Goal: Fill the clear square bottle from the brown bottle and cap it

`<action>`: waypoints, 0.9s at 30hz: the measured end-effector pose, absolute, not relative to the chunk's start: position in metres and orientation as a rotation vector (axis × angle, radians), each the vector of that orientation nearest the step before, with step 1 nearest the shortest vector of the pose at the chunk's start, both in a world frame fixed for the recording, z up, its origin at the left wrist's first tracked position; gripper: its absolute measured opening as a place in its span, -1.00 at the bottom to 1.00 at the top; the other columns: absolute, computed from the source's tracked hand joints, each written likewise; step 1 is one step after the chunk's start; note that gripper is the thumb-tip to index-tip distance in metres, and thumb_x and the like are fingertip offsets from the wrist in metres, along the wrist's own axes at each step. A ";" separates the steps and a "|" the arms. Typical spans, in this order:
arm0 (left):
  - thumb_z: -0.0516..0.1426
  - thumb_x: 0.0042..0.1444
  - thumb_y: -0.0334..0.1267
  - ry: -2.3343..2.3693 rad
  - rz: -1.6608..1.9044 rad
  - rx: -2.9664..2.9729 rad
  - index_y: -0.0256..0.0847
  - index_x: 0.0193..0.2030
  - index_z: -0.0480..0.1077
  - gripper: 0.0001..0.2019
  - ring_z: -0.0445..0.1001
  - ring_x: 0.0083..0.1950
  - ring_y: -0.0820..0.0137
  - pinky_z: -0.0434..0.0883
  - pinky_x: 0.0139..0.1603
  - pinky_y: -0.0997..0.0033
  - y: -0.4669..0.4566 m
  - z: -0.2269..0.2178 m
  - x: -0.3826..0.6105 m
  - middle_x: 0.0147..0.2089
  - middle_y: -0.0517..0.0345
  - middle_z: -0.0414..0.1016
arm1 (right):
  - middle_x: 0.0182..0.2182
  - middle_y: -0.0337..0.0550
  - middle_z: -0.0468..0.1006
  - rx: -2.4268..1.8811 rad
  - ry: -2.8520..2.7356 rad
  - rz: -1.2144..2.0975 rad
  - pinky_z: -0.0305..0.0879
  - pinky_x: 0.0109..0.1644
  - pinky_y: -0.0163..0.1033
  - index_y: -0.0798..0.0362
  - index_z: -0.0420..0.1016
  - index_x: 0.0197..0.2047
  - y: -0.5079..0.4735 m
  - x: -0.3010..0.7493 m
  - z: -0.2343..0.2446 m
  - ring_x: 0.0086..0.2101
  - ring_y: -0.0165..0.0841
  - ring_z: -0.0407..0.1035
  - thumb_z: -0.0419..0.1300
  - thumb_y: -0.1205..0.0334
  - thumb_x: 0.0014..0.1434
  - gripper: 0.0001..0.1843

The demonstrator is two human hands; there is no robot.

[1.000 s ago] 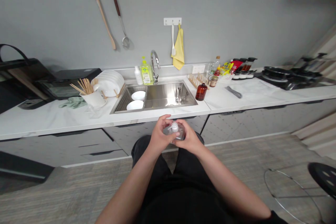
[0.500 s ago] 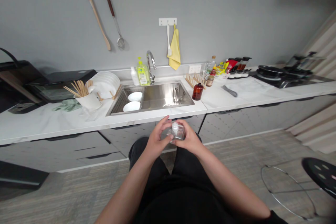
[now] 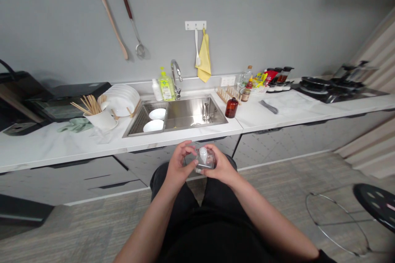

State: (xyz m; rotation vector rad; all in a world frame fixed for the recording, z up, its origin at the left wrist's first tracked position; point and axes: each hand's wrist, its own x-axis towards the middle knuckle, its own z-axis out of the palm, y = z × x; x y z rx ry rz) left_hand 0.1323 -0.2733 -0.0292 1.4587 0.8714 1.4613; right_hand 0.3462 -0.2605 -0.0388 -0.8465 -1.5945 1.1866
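Note:
I hold a small clear bottle with a white pump top (image 3: 204, 159) in front of my lap. My right hand (image 3: 221, 167) is wrapped round the bottle's body from the right. On the other side my left hand (image 3: 179, 166) curls round it, fingertips near the white top. Both hands hover below the front edge of the white counter (image 3: 185, 139), in line with the steel sink (image 3: 180, 117).
Two white bowls (image 3: 156, 119) lie in the sink's left half, with a green soap bottle (image 3: 166, 86) and tap behind. A brown bottle (image 3: 231, 108) stands right of the sink. A cup of chopsticks (image 3: 98, 116), stacked plates, a stove at right and a black stool (image 3: 376, 205) are around.
My hands have turned the bottle a little and my left fingers have shifted on its top. The view has drifted slightly, so the counter sits a bit further left.

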 end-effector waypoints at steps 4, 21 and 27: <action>0.53 0.24 -0.12 0.852 1.376 1.523 -0.03 0.54 0.38 -0.21 0.58 0.51 -0.04 0.34 0.64 -0.19 -0.275 -0.026 0.132 0.31 -0.11 0.73 | 0.16 -0.11 0.63 -0.851 -1.622 1.185 0.55 0.13 -0.04 -0.15 0.43 0.29 -0.260 0.345 -0.040 0.00 -0.13 0.59 0.66 0.20 -0.04 -0.13; 0.46 0.28 -0.17 0.892 1.385 1.516 -0.07 0.41 0.51 -0.42 0.66 0.40 -0.04 0.42 0.59 -0.16 -0.279 -0.025 0.132 0.25 -0.08 0.75 | 0.16 -0.13 0.62 -0.823 -1.604 1.224 0.53 0.13 -0.06 -0.16 0.47 0.27 -0.259 0.346 -0.045 0.02 -0.14 0.58 0.66 0.23 -0.08 -0.13; 0.48 0.28 -0.13 0.861 1.343 1.541 -0.03 0.50 0.46 -0.32 0.61 0.48 -0.07 0.39 0.63 -0.17 -0.278 -0.024 0.134 0.38 -0.13 0.69 | 0.17 -0.10 0.62 -0.808 -1.609 1.222 0.50 0.22 0.00 -0.16 0.48 0.29 -0.259 0.345 -0.048 0.09 -0.08 0.58 0.66 0.24 -0.05 -0.14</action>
